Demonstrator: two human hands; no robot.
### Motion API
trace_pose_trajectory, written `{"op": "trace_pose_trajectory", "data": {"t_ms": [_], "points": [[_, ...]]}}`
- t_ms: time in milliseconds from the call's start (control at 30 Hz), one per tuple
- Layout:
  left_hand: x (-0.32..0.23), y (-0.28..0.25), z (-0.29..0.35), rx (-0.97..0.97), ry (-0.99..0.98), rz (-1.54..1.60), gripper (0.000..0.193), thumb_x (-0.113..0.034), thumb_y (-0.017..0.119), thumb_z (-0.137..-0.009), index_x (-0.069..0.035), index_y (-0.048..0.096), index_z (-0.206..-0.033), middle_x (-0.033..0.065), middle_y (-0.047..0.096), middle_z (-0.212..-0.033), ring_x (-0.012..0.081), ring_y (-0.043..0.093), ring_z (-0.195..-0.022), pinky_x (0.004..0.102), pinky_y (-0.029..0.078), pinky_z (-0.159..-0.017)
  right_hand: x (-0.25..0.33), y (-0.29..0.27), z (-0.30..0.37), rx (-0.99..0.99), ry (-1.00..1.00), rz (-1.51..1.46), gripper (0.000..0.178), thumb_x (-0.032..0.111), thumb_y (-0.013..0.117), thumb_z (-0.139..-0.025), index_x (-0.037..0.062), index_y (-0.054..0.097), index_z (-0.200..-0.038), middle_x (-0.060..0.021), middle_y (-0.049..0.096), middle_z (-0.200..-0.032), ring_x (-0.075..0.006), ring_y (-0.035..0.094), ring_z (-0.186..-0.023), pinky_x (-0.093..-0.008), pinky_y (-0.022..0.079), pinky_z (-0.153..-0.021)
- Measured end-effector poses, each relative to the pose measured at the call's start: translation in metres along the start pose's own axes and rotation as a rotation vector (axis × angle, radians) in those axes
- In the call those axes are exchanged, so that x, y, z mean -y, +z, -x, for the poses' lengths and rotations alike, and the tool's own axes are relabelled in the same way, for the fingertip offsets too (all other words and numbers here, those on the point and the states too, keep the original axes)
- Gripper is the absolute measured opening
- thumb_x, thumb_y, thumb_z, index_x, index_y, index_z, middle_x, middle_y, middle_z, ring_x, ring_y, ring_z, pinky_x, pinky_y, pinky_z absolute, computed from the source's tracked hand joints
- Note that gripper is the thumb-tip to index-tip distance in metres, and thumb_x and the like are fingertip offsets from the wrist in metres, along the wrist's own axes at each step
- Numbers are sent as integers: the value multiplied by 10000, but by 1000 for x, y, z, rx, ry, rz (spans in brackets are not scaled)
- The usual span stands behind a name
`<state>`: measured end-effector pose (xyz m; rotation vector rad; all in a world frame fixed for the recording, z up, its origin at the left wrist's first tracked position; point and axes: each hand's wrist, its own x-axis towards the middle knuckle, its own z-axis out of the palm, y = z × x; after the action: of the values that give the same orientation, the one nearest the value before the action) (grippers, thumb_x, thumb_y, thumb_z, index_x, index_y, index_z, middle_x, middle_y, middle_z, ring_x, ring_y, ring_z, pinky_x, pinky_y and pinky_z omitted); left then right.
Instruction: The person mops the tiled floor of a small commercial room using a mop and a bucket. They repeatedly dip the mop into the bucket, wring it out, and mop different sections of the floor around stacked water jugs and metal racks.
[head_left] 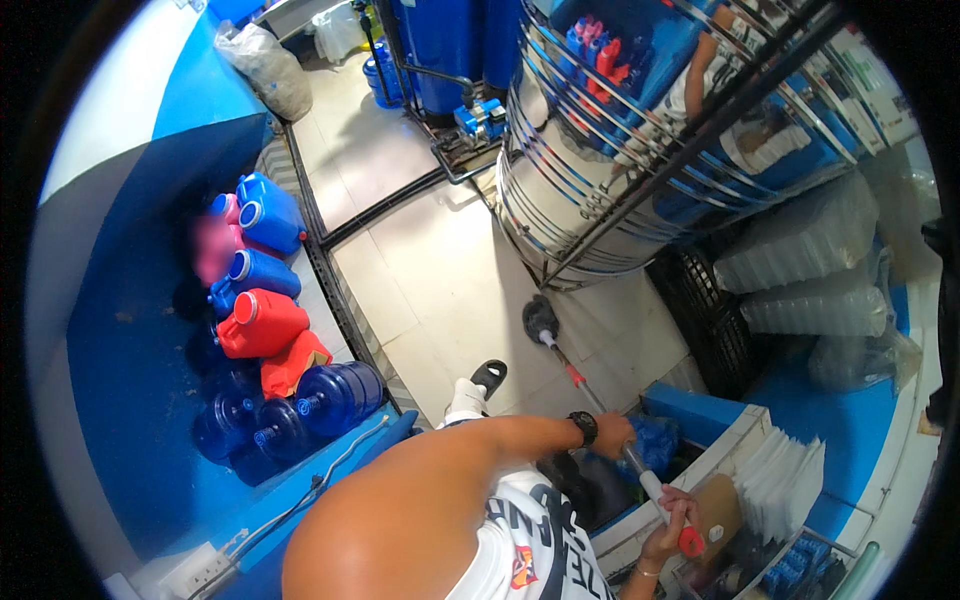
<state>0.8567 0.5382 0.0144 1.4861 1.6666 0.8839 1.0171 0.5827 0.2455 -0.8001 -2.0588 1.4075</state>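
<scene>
Both of my hands are on a long mop [592,394] with a pale pole and red fittings. My left hand [612,437], with a black watch at the wrist, wraps round the middle of the pole. Nearer the red-capped end, my right hand [676,522] is closed on the white grip; a thin bracelet shows at that wrist. The round dark grey mop head [541,319] rests on the pale tiled floor [440,290], close to the base of a shiny steel tank [580,225]. A dark sandal [489,376] on my foot shows left of the pole.
Blue jugs [270,210], a red jug [262,323] and big blue water bottles [340,393] stand along the left. Black floor pipes [385,207] cross near a blue pump [480,120]. A black crate [705,320] and stacked clear plastic containers [800,235] are at right.
</scene>
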Motion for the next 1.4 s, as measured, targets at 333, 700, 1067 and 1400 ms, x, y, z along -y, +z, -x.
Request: {"op": "trace_pose_trajectory", "data": {"t_ms": [333, 700, 1067, 1400], "points": [[4, 11, 17, 80, -90, 2, 446, -238, 765, -686, -138, 751, -1121, 169, 735, -984, 383, 694, -965, 500, 557, -862, -24, 8, 14, 127, -79, -219, 187, 142, 533, -948, 32, 555, -799, -120, 577, -765, -247, 607, -783, -561, 483, -1004], [192, -88, 222, -689, -465, -190, 254, -269, 677, -887, -57, 650, -750, 184, 680, -809, 401, 662, -812, 514, 528, -766, -81, 241, -60, 684, 83, -299, 192, 103, 590, -964, -40, 716, -943, -150, 736, -1057, -255, 677, -1019, -359, 503, -964], [218, -76, 329, -719, -1104, -241, 373, -424, 704, -918, -52, 701, -941, 226, 625, -1101, 420, 653, -1003, 507, 534, -893, -101, 320, -3, 932, -256, -233, 63, 47, 740, -876, 9, 690, -873, -119, 732, -988, -309, 673, -1080, -417, 480, -1026], [60, 48, 134, -629, -548, -83, 268, -332, 731, -853, -71, 694, -903, 182, 696, -917, 409, 660, -927, 502, 523, -842, -78, 36, -3, 597, -150, -10, 47, 47, 715, -894, 3, 732, -891, -130, 747, -983, -288, 705, -980, -402, 510, -975]]}}
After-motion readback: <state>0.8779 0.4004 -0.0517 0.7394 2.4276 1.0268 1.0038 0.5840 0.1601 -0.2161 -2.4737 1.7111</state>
